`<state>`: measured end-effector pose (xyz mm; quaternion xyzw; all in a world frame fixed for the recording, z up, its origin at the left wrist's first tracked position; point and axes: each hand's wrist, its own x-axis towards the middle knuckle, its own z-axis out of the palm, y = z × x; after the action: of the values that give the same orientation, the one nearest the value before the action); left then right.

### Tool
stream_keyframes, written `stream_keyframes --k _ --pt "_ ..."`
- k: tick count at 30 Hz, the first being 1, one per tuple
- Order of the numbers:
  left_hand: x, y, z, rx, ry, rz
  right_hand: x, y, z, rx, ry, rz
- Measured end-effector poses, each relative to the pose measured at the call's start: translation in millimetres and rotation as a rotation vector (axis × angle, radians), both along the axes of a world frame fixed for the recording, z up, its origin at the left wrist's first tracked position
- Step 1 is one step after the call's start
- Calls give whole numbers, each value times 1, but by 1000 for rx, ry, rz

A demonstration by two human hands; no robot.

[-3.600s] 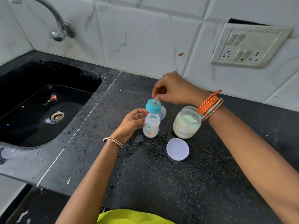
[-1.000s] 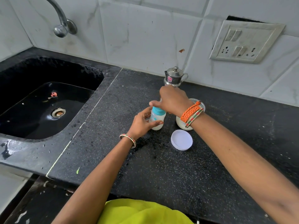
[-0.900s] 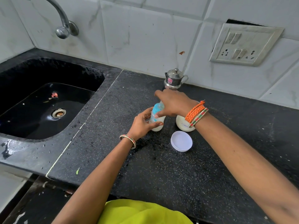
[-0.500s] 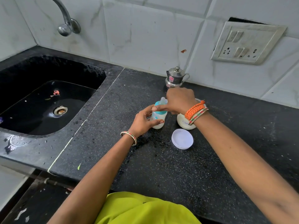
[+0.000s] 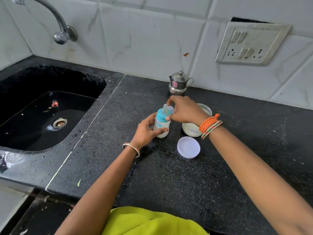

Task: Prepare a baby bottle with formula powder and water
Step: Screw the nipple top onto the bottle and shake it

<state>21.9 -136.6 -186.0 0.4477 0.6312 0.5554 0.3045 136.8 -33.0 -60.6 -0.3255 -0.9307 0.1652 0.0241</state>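
Countertop of black speckled stone fills the head view, backed by white marbled wall tiles. Left of the baby bottle lies a black sink under a curved tap; behind the bottle a small steel pot stands against the wall, with a switch plate above it to the right. Just right of the bottle is an open glass jar of white powder, and its round white lid lies flat in front of the jar.

The bottle stands upright, milky white inside, with a teal collar and clear teat. The left hand grips its body; the right hand pinches a clear cap at the teat.

Half a second ago the right hand covered the bottle's top; now the teat shows and the cap sits tilted beside it.
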Motion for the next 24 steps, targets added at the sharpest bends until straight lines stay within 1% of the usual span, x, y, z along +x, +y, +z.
stream_keyframes --k 5,6,8,11,14,15,17,19,24 --pt "0 1 -2 5 -1 3 6 -3 -6 -214 137 130" --pt "0 1 -2 3 -2 4 4 -3 -8 -224 174 129" --pt "1 0 -2 5 -6 7 0 -6 -10 -176 227 78" --pt "2 0 -2 15 -13 14 -3 -7 -11 -46 215 16" --pt "2 1 -3 25 -16 13 -4 -9 -10 24 198 42" --pt "2 1 -2 26 -27 9 -5 -10 -10 27 165 68" --pt "-1 1 -2 20 -60 -18 -6 -7 -9 -6 59 136" --pt "-3 -2 -2 0 -95 -62 -6 -2 -8 -88 7 191" --pt "-7 -4 -1 -33 -144 -117 1 3 -19 -243 85 223"
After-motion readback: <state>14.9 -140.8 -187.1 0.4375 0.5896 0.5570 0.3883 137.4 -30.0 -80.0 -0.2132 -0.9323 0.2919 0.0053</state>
